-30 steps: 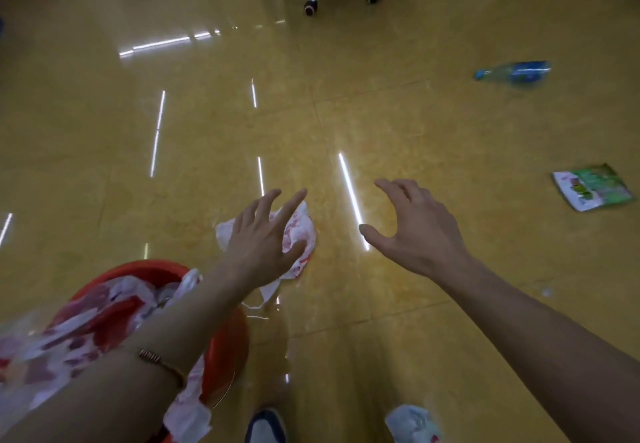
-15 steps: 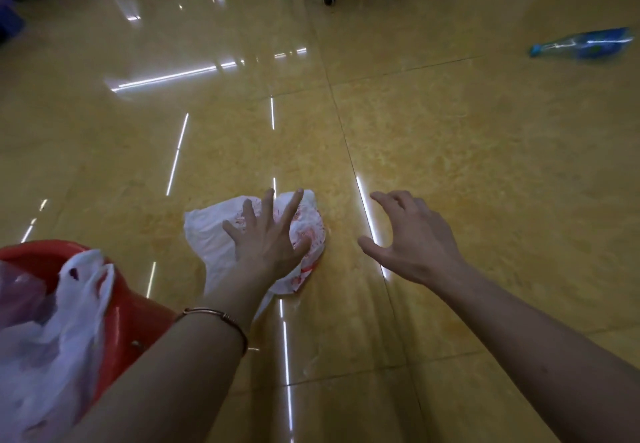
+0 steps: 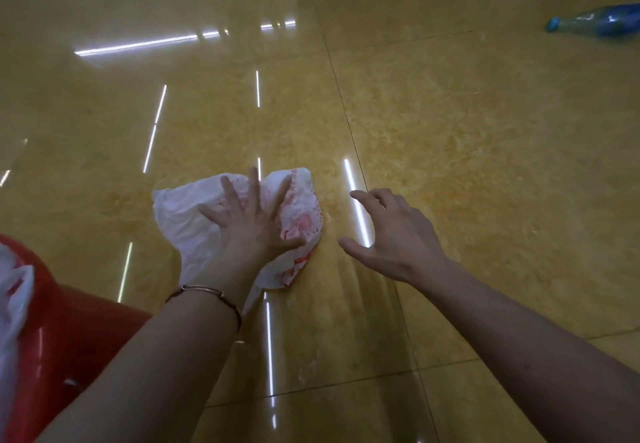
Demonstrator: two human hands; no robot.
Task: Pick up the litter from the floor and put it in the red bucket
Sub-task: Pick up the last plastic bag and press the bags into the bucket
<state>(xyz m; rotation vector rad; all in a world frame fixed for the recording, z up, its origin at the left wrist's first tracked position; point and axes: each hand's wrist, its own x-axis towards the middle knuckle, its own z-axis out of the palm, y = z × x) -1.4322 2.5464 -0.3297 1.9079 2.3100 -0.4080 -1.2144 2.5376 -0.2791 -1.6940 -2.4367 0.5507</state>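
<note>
Pressing down with its fingers fanned wide, the person's left hand (image 3: 252, 227) lies flat on a crumpled white plastic bag (image 3: 180, 214) with red print. The bag rests on the glossy yellow tiled floor (image 3: 467, 137) a little below the middle of the view. A thin metal bracelet (image 3: 204, 290) circles the left wrist. The right hand (image 3: 398, 234) is at 3 o'clock from the bag, near it but not touching it; its fingers are loosely spread and slightly bent, the thumb stands out, and it holds nothing. Whether it touches the floor cannot be told. The red bucket (image 3: 79, 338) stands at 8 o'clock from the bag, near it and cut off by the lower left edge of the view, with white plastic (image 3: 14, 304) hanging over its rim at the far left. A blue plastic bottle (image 3: 599, 21) lies on its side at 2 o'clock, well apart from both hands and partly cut off by the right edge. Long white streaks of reflected light cross the tiles around the bag.
</note>
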